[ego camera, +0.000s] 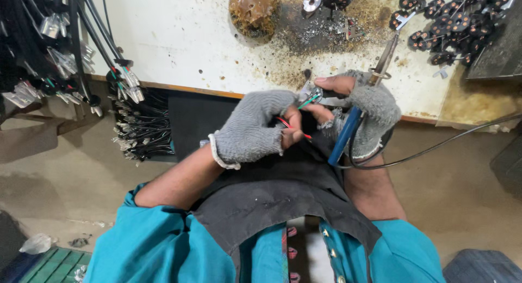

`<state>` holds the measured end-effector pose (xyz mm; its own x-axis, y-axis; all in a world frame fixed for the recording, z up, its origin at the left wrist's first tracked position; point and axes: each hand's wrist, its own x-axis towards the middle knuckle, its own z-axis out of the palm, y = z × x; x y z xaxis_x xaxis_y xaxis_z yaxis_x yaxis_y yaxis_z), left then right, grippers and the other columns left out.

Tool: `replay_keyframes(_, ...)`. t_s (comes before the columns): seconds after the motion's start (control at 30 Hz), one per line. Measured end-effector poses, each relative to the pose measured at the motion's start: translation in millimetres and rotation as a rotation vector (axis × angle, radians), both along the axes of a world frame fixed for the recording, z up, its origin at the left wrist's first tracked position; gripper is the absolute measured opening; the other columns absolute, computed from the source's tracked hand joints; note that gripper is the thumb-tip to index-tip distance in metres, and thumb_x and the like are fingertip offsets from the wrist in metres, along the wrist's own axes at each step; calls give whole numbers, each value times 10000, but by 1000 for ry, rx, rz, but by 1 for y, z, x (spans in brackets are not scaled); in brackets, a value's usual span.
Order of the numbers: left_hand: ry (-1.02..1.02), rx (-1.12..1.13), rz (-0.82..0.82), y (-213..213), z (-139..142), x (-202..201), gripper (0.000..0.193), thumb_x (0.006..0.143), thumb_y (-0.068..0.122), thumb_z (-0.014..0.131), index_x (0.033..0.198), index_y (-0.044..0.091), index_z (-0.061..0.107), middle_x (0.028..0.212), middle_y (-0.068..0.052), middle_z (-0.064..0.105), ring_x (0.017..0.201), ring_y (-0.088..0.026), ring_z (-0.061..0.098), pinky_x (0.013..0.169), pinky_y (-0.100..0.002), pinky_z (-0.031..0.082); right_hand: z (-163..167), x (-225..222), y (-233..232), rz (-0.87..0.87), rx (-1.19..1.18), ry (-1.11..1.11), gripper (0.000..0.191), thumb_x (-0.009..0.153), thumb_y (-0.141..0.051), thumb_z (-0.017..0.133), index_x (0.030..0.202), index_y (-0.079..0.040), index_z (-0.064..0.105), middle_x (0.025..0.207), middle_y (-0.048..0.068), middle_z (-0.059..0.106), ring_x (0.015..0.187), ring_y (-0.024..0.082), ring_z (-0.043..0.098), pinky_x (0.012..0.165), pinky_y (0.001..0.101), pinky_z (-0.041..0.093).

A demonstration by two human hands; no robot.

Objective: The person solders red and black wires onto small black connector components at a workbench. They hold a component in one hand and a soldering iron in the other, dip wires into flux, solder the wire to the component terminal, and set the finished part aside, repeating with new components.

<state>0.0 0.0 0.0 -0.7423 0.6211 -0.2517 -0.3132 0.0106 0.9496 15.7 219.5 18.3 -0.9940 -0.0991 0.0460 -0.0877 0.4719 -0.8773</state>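
Both my hands wear grey fingerless knit gloves and meet over the front edge of a white worktable (179, 38). My left hand (255, 128) pinches thin red and green wires (296, 128) that run up to a small metal connector (312, 92). My right hand (365, 106) holds that connector with its thumb and forefinger. A soldering iron (348, 128) with a blue handle lies across the same hand, its metal tip pointing up and away over the table. The iron's black cord (435, 147) trails off to the right.
Bundles of black cables with metal plugs (81, 71) hang at the table's left edge. A brown lump of residue (253, 11) and dark scorched debris lie at the table's back. Several small black round parts (457, 25) are heaped at the back right. A dark cloth covers my lap.
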Motion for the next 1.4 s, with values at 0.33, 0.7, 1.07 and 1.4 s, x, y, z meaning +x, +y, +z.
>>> replay_keyframes(0.33,554,-167,-214,-27,24,-37,224,881,232,815,903,126,619,938,-60,618,875,-312,659,741,-397,517,-7,-22,4,288,251,101,173,900,-283,795,983,-134,768,937,78,731,894,296,691,796,381,512)
replay_keyframes(0.7,791,-565,102,-10,-15,-43,241,809,166,827,961,149,640,1005,-72,647,896,-301,678,746,-401,545,-22,-35,-1,178,286,115,200,968,-265,859,1072,-121,767,1048,63,778,872,266,709,761,359,522)
replay_keyframes(1.07,746,-591,80,-12,-17,-48,351,731,211,846,1000,128,636,989,-90,629,885,-330,664,716,-433,523,-29,-39,1,208,355,110,199,932,-261,871,1063,-144,778,1023,67,755,865,293,697,775,388,516)
replay_keyframes(1.4,779,-605,109,-11,-22,-44,243,837,207,813,979,138,628,990,-82,640,881,-311,674,715,-417,531,-30,-36,-1,221,377,134,175,930,-232,874,1036,-134,775,1032,55,767,862,291,686,778,407,491)
